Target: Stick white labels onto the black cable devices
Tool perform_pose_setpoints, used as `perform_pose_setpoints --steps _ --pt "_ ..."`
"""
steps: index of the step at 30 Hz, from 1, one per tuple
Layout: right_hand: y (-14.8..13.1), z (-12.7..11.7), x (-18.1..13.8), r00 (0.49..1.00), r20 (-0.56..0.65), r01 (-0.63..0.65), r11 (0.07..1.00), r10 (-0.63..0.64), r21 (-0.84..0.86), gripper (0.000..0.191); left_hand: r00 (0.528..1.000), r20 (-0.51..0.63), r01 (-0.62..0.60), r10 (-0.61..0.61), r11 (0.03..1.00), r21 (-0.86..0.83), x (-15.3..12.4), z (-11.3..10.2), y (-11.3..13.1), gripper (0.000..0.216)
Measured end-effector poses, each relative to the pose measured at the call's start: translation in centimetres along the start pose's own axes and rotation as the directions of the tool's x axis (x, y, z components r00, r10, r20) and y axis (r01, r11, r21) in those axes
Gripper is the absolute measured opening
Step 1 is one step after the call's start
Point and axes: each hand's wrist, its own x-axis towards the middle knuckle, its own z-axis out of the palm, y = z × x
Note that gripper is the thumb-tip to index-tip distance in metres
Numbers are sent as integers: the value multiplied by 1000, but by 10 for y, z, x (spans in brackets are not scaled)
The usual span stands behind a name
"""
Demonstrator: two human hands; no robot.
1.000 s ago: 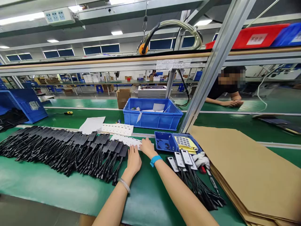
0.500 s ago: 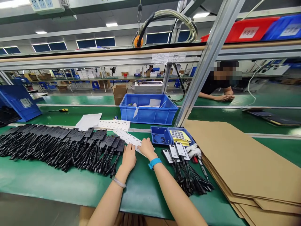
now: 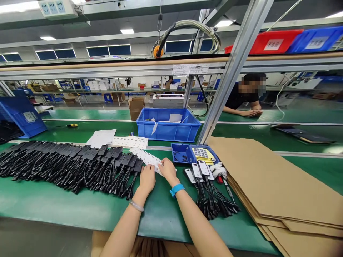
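Note:
My left hand [image 3: 147, 177] lies flat, fingers out, on the near end of a white label sheet [image 3: 146, 156] on the green bench. My right hand [image 3: 168, 170], wearing a blue wristband, rests on the same sheet with its fingers curled at the sheet's edge. To the left, a long row of black cabled adapters [image 3: 69, 160] is laid out side by side. On the right lies a small bunch of adapters with white labels [image 3: 203, 178].
A small blue tray [image 3: 184, 154] with yellow label sheets sits just beyond my right hand. A larger blue bin [image 3: 168, 131] stands behind. Flat cardboard sheets [image 3: 273, 178] are stacked at the right. Another person leans on the far bench [image 3: 241, 103].
Both hands have stayed on the label sheet; the sheet has slid a little nearer to me. The view shifted slightly.

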Motion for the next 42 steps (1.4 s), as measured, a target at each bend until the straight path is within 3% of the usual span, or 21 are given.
perform_pose_setpoints --steps 10,15,18,21,23,26,28,35,42 --pt "0 -8 -7 991 -121 81 960 -50 268 9 1000 15 8 -9 1000 30 -1 -2 3 34" --pt "-8 -36 -27 969 -221 196 891 -111 410 11 1000 6 -1 0 998 62 -2 -1 6 36" --pt "-6 -62 -49 952 -289 237 837 -100 494 18 1000 -26 17 -15 996 88 0 -15 7 41" --pt "6 -86 -73 953 -291 245 765 -79 596 20 981 -127 165 -148 976 141 1 -47 0 41" --pt "15 -94 -88 963 -263 222 704 -52 675 21 934 -216 323 -284 931 173 0 -70 -11 38" --pt "25 -96 -104 976 -219 174 644 -11 745 23 865 -279 478 -417 854 204 -4 -93 -31 41" --pt "27 -90 -111 982 -190 147 621 3 770 24 850 -278 511 -448 830 223 -6 -99 -39 41" --pt "19 -73 -122 996 -87 85 590 -25 803 26 867 -245 491 -434 827 275 -10 -98 -42 32" --pt "17 -79 -131 995 -100 99 568 -30 817 25 922 -239 368 -305 880 299 -22 -103 -55 35"
